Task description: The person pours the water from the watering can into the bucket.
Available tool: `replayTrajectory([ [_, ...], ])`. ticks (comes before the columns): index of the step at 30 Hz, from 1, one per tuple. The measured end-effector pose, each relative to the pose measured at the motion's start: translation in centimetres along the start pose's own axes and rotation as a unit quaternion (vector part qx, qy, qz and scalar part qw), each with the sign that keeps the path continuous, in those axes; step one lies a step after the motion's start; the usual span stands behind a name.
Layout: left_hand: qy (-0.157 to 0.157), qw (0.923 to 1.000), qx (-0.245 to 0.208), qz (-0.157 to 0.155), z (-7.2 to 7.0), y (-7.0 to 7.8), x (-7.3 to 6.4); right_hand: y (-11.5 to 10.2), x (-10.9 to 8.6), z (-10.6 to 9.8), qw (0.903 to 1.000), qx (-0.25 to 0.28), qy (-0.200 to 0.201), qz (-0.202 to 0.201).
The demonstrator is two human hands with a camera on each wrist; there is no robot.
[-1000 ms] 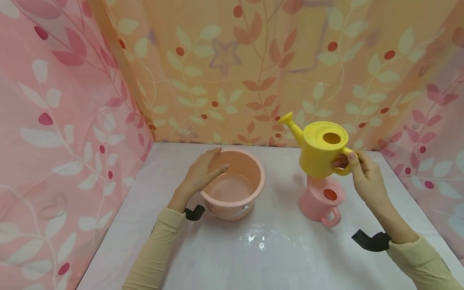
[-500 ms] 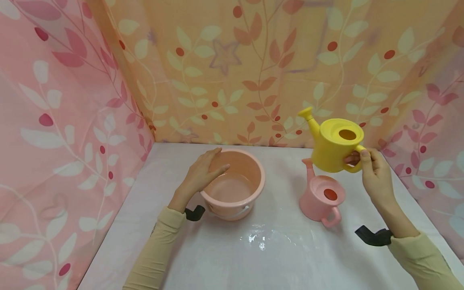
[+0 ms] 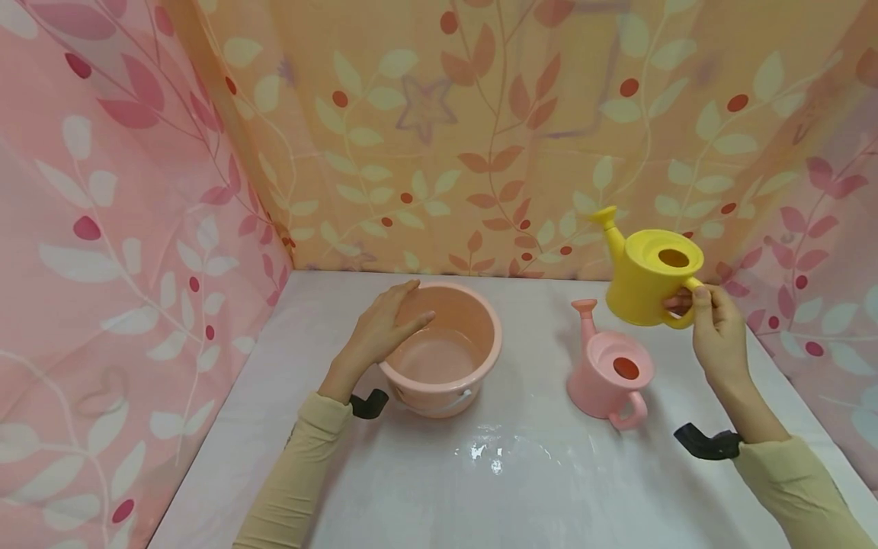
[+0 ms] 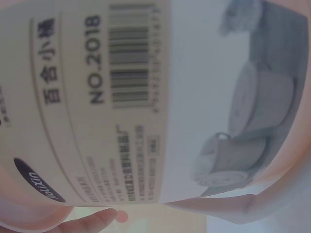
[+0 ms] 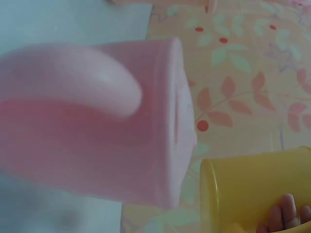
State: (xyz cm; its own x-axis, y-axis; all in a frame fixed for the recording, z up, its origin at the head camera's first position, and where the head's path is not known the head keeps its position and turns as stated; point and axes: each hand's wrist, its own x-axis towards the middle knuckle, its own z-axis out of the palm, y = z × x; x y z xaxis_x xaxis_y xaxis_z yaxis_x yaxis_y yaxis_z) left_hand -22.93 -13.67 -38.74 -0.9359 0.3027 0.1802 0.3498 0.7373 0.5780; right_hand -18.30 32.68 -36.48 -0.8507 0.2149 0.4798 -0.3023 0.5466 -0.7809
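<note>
A light pink bucket [image 3: 442, 385] stands upright on the table. My left hand [image 3: 381, 324] rests on its left rim, fingers extended and thumb over the opening. In the left wrist view the bucket's outer wall shows a printed label [image 4: 97, 121] with a barcode, and one straight finger [image 4: 92, 222]. My right hand [image 3: 720, 328] grips the handle of a yellow watering can [image 3: 645, 286], held up at the back right with its spout to the left. A pink watering can [image 3: 609, 377] stands upright below and left of it; its handle [image 5: 73, 77] looms in the right wrist view.
A white table [image 3: 521, 496] has wet, shiny spots [image 3: 490, 454] in front of the bucket. Printed leaf-pattern cloth [image 3: 480, 152] closes off the back and both sides. Black straps [image 3: 708, 442] jut from both wrists.
My right hand has carried the yellow watering can to the right, from over the pink watering can to beyond its right side. The left hand and bucket have stayed put.
</note>
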Motion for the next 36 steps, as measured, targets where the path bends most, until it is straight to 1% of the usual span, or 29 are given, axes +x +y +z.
replayTrajectory([
  [5, -0.001, 1.0000, 0.000, 0.001, 0.0, 0.0, 0.0, 1.0, 0.1, -0.1, 0.9998, 0.009, 0.008, 0.019],
  [11, -0.002, 1.0000, -0.001, -0.001, 0.0, -0.1, -0.1, 1.2, -0.1, 0.1, 0.9986, 0.031, 0.036, 0.025],
  [13, -0.001, 1.0000, -0.001, -0.002, 0.1, -0.1, -0.1, 2.0, -0.1, 0.1, 0.9982, 0.029, 0.043, 0.032],
  [17, -0.002, 1.0000, -0.003, -0.005, 0.1, -0.1, -0.2, 4.3, 0.1, 0.1, 0.9972, 0.014, 0.046, 0.057],
  [20, -0.003, 1.0000, -0.005, -0.007, 0.1, -0.1, -0.2, 5.6, 0.2, 0.2, 0.9963, 0.010, 0.052, 0.068],
  [28, -0.002, 1.0000, -0.005, -0.005, 0.1, -0.1, -0.2, 7.3, 0.2, 0.5, 0.9941, 0.013, 0.075, 0.077],
  [32, -0.001, 1.0000, -0.005, -0.007, 0.1, -0.1, -0.1, 8.2, 0.1, 0.7, 0.9937, 0.017, 0.087, 0.069],
  [36, 0.000, 1.0000, -0.001, -0.007, 0.1, -0.1, -0.1, 9.1, 0.0, 0.8, 0.9935, 0.016, 0.090, 0.068],
])
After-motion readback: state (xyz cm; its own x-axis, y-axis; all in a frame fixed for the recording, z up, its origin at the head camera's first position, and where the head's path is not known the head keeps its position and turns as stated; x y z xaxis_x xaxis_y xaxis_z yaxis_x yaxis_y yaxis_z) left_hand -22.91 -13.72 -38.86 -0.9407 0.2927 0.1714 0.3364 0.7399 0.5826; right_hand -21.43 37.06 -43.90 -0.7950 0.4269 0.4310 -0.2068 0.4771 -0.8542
